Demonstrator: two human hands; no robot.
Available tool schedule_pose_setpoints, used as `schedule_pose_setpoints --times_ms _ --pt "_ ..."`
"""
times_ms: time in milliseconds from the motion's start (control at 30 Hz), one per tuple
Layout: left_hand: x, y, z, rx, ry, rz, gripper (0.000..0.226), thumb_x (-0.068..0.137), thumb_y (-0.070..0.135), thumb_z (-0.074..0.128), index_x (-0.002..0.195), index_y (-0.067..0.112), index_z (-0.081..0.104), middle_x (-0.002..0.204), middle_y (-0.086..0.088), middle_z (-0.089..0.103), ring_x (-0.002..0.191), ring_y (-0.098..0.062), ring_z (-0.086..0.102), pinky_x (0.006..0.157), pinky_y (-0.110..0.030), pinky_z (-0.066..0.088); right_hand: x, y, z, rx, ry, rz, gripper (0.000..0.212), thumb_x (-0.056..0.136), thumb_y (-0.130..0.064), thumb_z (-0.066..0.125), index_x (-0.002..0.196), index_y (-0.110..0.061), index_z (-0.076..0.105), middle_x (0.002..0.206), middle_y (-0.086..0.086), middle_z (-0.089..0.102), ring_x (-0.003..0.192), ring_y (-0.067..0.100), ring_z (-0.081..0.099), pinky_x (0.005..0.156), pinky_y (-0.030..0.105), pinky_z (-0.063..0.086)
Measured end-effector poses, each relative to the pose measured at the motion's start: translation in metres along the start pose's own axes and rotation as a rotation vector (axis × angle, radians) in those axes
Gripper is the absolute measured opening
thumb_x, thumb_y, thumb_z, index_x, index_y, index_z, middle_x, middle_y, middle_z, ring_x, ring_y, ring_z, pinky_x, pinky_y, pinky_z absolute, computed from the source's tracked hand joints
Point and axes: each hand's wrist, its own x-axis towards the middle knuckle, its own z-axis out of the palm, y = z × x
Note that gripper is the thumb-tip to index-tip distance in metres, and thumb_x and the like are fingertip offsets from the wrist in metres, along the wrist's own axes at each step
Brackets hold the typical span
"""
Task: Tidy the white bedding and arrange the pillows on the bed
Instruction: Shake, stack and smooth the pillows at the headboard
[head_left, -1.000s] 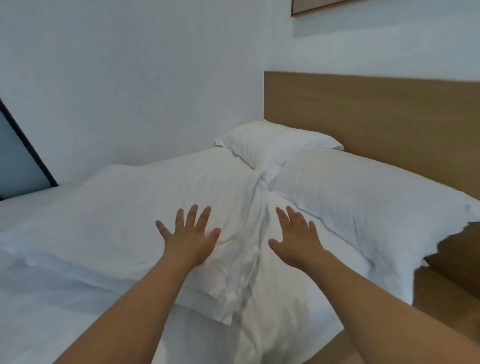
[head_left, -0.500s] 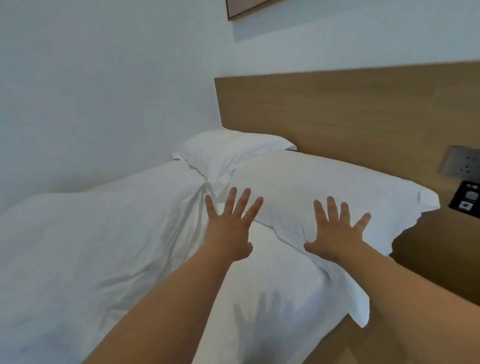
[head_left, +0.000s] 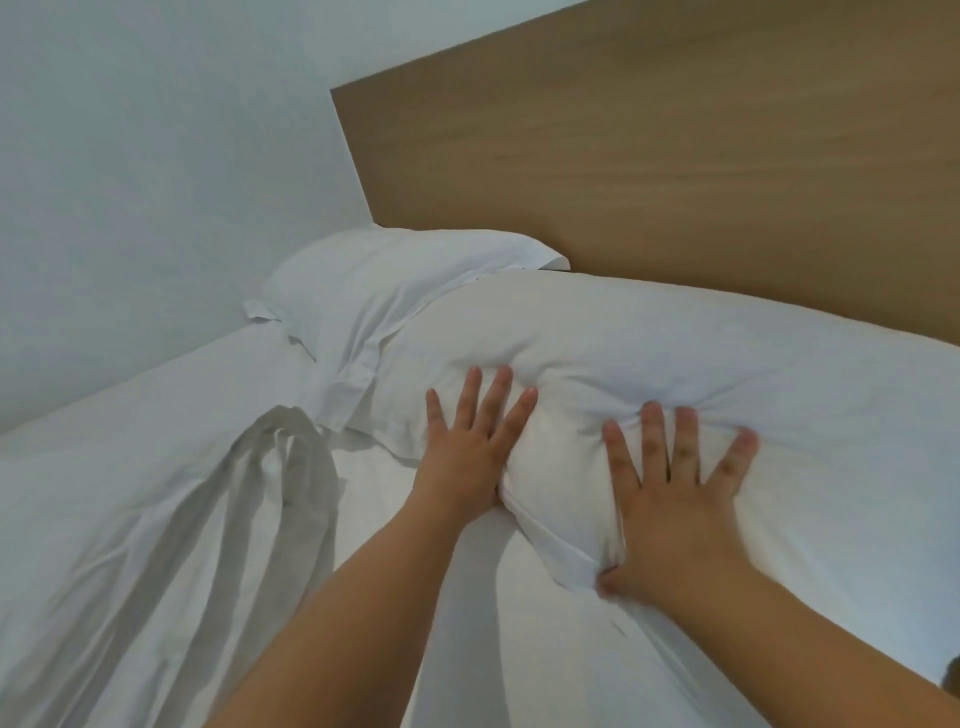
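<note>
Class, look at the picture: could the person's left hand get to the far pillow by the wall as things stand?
Probably yes: the left hand presses the near pillow, and the far pillow lies just beyond it with nothing between.

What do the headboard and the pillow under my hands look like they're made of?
Headboard: wood or wood-look laminate, matte, with faint brown grain streaks. Pillow: white woven fabric, probably cotton, over soft filling; it dents and wrinkles around the pressing fingers.
</note>
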Motion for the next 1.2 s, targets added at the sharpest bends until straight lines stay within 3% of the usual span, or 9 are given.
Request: schedule_pose_setpoints --times_ms 200,333,400,467,533,633,733,967,1200 --pt "0.018 -0.019 0.025 0.021 0.207 0.150 0.101 0.082 0.040 0.062 0.155 0.025 -0.006 0.162 -0.015 0.003 0.146 -0.046 0.002 0.105 -0.074 0.012 0.023 -0.039 -0.004 -0.012 -0.032 0.124 0.083 0.100 -0.039 0.037 0.147 0.010 -0.010 0.143 0.051 -0.007 0.134 0.066 0.002 0.097 0.081 0.000" --pt "0.025 -0.026 0.033 0.048 0.289 0.193 0.080 0.089 0.033 0.053 0.154 0.019 0.009 0.160 -0.017 0.013 0.145 -0.047 0.012 0.103 -0.075 0.015 0.040 -0.053 0.000 -0.045 -0.068 0.198 0.082 0.100 -0.037 0.037 0.143 0.019 -0.005 0.139 0.055 -0.003 0.132 0.067 0.006 0.093 0.083 -0.002" --pt "0.031 -0.030 0.036 0.092 0.296 0.206 0.061 0.095 0.022 0.041 0.152 0.013 0.021 0.158 -0.016 0.022 0.144 -0.044 0.021 0.101 -0.076 0.018 0.048 -0.052 0.012 0.142 -0.017 0.196 0.055 0.103 -0.015 0.014 0.139 0.025 0.005 0.136 0.058 0.007 0.129 0.068 0.016 0.097 0.081 0.004" --pt "0.034 -0.034 0.034 0.109 0.291 0.197 0.051 0.096 0.014 0.034 0.146 0.007 0.037 0.154 -0.014 0.033 0.140 -0.038 0.034 0.103 -0.071 0.026 0.047 -0.046 0.016 0.159 -0.124 0.128 0.057 0.091 0.013 -0.003 0.123 0.029 0.041 0.120 0.059 0.034 0.112 0.067 0.043 0.098 0.076 0.021" --pt "0.033 -0.035 0.021 0.020 0.238 0.215 0.044 0.089 0.010 0.038 0.127 0.004 0.059 0.136 -0.017 0.056 0.121 -0.036 0.057 0.094 -0.057 0.047 0.051 -0.045 0.007 0.037 -0.092 0.012 0.040 0.084 0.013 0.026 0.088 0.024 0.065 0.094 0.054 0.053 0.083 0.061 0.060 0.083 0.069 0.040" --pt "0.036 -0.045 -0.061 -0.149 -0.020 0.160 0.021 0.073 0.005 0.057 0.093 0.008 0.063 0.086 -0.011 0.067 0.073 -0.032 0.067 0.054 -0.032 0.045 0.037 -0.020 -0.093 -0.079 -0.427 -0.051 0.030 0.083 -0.002 0.059 0.108 0.014 0.062 0.106 0.040 0.061 0.095 0.051 0.062 0.082 0.064 0.048" --pt "0.054 -0.062 -0.173 -0.206 -0.187 0.010 0.024 0.086 0.007 0.048 0.109 0.013 0.055 0.094 -0.007 0.065 0.084 -0.030 0.063 0.060 -0.032 0.032 0.032 0.026 -0.204 -0.256 -0.325 -0.146 0.042 0.094 -0.003 0.051 0.136 0.000 0.045 0.133 0.023 0.054 0.120 0.041 0.054 0.099 0.055 0.044" --pt "0.103 -0.165 -0.446 -0.235 -0.234 -0.037 0.024 0.087 0.011 0.052 0.107 0.016 0.062 0.103 -0.008 0.064 0.093 -0.030 0.062 0.073 -0.033 0.042 0.044 0.098 -0.509 -0.252 -0.201 -0.167 0.026 0.091 -0.018 0.053 0.113 -0.023 0.065 0.112 -0.006 0.065 0.104 0.016 0.064 0.077 0.027 0.048" --pt "0.050 -0.341 -0.554 -0.203 -0.351 -0.205 0.024 0.085 0.015 0.054 0.106 0.019 0.064 0.107 -0.007 0.065 0.097 -0.030 0.063 0.079 -0.035 0.047 0.081 -0.007 -0.705 -0.278 -0.147 -0.384 0.024 0.088 -0.025 0.059 0.111 -0.023 0.065 0.110 -0.005 0.066 0.101 0.017 0.065 0.073 0.026 0.041"
